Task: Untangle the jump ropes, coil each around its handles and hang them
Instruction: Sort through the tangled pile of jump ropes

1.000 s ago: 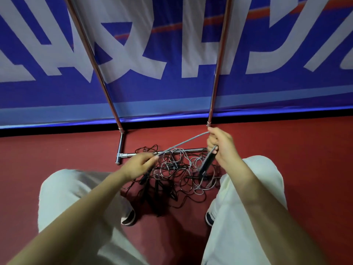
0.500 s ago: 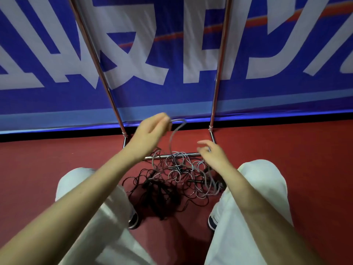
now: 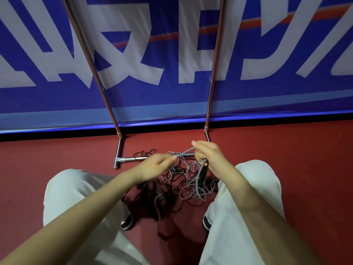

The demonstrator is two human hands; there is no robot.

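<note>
A person seen from above, arms bare to beyond the elbow, wears loose off-white trousers and dark shoes with pale soles, both toes showing beneath the hems.

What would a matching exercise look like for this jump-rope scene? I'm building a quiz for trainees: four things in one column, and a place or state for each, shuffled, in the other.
Things
1. right hand
2. left hand
3. tangled pile of grey and black jump ropes
4. chrome metal rack base bar

Places or states
A. lies on the red floor between the feet
B. grips a dark handle and grey cord
C. lies on the floor behind the pile
D. pinches the grey cord

Pairs: 1-B, 2-D, 3-A, 4-C
</note>
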